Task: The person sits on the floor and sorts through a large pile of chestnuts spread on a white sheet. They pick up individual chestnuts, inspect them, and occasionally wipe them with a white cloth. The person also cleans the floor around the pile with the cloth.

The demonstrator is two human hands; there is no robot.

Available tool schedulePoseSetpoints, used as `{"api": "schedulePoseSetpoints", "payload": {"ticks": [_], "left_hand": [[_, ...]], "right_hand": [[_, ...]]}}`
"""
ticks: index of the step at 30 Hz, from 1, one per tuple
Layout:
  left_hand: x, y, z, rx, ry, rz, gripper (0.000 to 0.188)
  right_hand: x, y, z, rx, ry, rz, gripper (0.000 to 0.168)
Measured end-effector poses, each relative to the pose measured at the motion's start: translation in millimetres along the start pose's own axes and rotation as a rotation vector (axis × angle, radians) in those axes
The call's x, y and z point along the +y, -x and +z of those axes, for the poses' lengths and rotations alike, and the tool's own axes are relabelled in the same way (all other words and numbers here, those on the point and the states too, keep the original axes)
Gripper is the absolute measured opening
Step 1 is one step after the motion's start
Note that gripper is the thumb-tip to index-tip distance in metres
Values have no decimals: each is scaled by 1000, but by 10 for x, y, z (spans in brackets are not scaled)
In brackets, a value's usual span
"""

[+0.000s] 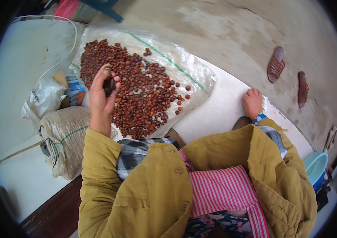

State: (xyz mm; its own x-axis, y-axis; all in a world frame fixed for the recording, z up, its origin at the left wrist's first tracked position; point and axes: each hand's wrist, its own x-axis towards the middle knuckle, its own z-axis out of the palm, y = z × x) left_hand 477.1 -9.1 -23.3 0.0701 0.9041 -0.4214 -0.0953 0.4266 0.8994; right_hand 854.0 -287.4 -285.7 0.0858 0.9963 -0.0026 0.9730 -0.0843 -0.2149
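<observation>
A broad heap of small round reddish-brown fruits or nuts point(138, 92) lies on a clear plastic sheet or sack with green stripes point(180, 64). Over the left side of the heap is my left hand point(101, 92), its fingers curled around a small dark object point(109, 86); the grip hides much of it, and its kind is unclear. My right hand point(252, 101) rests at the edge of the white ledge point(225, 98), away from the heap. Its fingers are bent, and their undersides are hidden. A bit of white material point(265, 104) shows beside that wrist.
A full woven sack point(67, 134) stands left of my left forearm, with a plastic bag point(46, 95) and printed cardboard point(74, 86) behind it. A white cable point(74, 41) curves along the wall. Brown sandals point(275, 65) lie on the concrete floor. A turquoise basin point(315, 168) is far right.
</observation>
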Motion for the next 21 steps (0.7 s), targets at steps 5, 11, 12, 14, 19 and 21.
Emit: {"api": "schedulePoseSetpoints", "payload": {"ticks": [5, 11, 12, 14, 19, 21], "left_hand": [[25, 35, -7, 9, 11, -12, 29], [52, 102, 32, 26, 4, 3, 31], [53, 102, 30, 31, 9, 3, 31], [50, 98, 10, 11, 18, 7, 31], [53, -29, -147, -120, 79, -34, 23], [59, -60, -250, -129, 67, -21, 28]], "right_hand": [[31, 24, -2, -75, -45, 77, 12], [14, -46, -51, -102, -80, 70, 11], [2, -65, -67, -98, -111, 66, 12], [-25, -113, -110, -79, -269, 109, 13], [13, -159, -299, 48, -595, 192, 17], [170, -57, -404, 178, -759, 295, 17]]}}
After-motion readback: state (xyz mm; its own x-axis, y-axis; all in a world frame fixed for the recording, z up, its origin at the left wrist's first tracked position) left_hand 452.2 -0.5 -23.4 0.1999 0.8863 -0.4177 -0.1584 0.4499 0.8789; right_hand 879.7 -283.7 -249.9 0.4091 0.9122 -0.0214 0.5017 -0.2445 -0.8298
